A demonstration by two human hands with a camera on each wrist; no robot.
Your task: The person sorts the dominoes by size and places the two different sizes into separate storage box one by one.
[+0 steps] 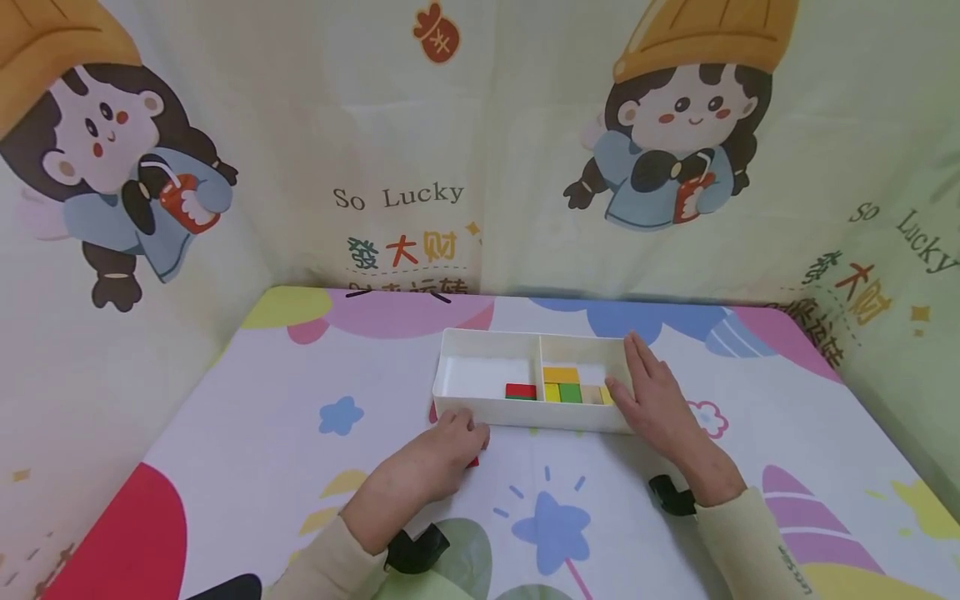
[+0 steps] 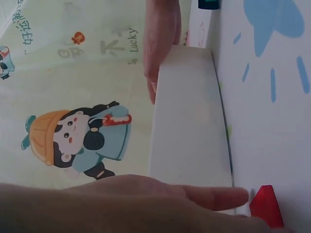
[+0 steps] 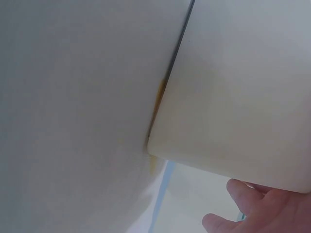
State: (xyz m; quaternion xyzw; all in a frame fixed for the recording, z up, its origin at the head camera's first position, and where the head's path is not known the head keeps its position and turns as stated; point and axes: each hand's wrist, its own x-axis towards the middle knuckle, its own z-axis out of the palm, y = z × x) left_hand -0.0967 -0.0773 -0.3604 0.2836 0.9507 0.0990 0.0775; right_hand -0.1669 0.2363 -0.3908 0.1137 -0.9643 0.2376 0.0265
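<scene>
A white two-part box (image 1: 487,412) sits on the table. My right hand (image 1: 663,408) holds its right end, the thumb over the rim and the straight fingers along the outside. In the right wrist view two fingertips (image 3: 238,191) show past the box's edge. In front of the left corner, my left hand (image 1: 442,450) has its fingers curled over a red block (image 2: 265,206), which it partly hides close to the tabletop. The left compartment contains a red block (image 1: 521,390) with green below it. In the right compartment lie an orange block (image 1: 561,375), a green block (image 1: 570,392) and yellow and pale ones.
A patterned cloth (image 1: 247,433) covers the table. Behind it hangs a printed curtain (image 1: 525,250), and similar cloth rises at both sides. Black wrist mounts (image 1: 418,550) stick out beneath both forearms. A dark shape (image 1: 228,588) shows at the lower left.
</scene>
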